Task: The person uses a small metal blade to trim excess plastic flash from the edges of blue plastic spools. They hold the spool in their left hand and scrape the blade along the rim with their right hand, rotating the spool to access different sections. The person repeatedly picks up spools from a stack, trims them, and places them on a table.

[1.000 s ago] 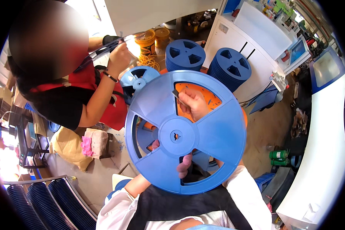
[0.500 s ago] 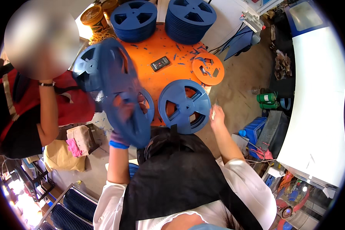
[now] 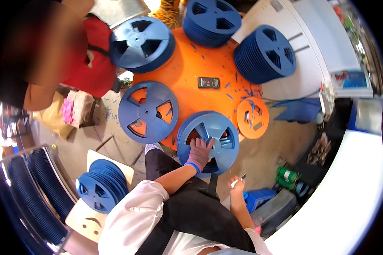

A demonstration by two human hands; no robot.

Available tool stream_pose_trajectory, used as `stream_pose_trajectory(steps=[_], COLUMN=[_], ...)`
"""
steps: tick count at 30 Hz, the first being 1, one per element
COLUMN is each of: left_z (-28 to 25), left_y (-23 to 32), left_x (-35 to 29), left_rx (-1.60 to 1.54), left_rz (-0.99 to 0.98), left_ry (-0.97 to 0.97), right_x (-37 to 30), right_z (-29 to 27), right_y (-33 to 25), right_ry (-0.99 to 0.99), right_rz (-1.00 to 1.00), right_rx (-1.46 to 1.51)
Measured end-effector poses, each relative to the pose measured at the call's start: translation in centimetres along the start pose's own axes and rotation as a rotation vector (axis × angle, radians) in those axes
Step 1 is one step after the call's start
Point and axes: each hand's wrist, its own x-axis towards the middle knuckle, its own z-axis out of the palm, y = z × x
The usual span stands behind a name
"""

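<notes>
On the near edge of the orange round table, a blue plastic reel lies flat on top of another one. My left hand, in a pinkish glove with a blue wristband, grips it beside the hub, its fingers at a window and spoke. Right of the reel, my right hand is closed around a small white-handled tool with a short blade-like tip. A second blue reel lies to the left. An orange disc rests at the table's right edge.
Stacks of blue reels stand at the table's far left, far side and right. A black phone-like device lies among blue scraps. More reels sit on a stool at lower left. A person in red is nearby.
The reel that my left hand held up, tilted and blurred, now lies flat in front of me. The view has turned, so the table appears shifted. My right hand still holds its tool.
</notes>
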Motion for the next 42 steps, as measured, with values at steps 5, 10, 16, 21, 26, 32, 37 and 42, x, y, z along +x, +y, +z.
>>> stream_pose_trajectory(steps=[5, 10, 16, 21, 26, 32, 37, 42], left_z=[-2.6, -5.4, -1.1, -2.7, -4.9, -3.2, -11.9, -16.6], left_y=[-1.6, -11.1, -28.6, -33.6, -34.1, -35.7, -34.1, -32.0], left_x=[-0.9, -2.5, -1.3, 3.4, 4.5, 4.2, 2.7, 1.8], left_rx=[-0.242, -0.315, 0.202, 0.334, 0.332, 0.21, 0.042, -0.595], left_rz=[-0.064, -0.219, -0.38, -0.087, 0.016, 0.057, -0.005, 0.041], left_ry=[-0.027, 0.249, 0.083, -0.153, -0.353, -0.256, -0.201, 0.087], right_x=[4.1, 6.2, 2.7, -0.4, -5.0, -8.4, -10.7, -15.6], right_z=[3.8, 5.7, 4.9, 5.0, 6.5, 10.0, 11.9, 17.8], right_y=[-2.1, -2.2, -5.0, -3.9, -0.6, 2.1, 0.4, -4.8], right_ry=[-0.081, -0.315, 0.141, 0.061, -0.011, 0.039, 0.054, -0.142], right_rz=[0.121, -0.106, -0.34, -0.416, -0.23, -0.339, -0.444, -0.562], right_rx=[-0.092, 0.094, -0.127, -0.241, -0.024, 0.003, 0.029, 0.112])
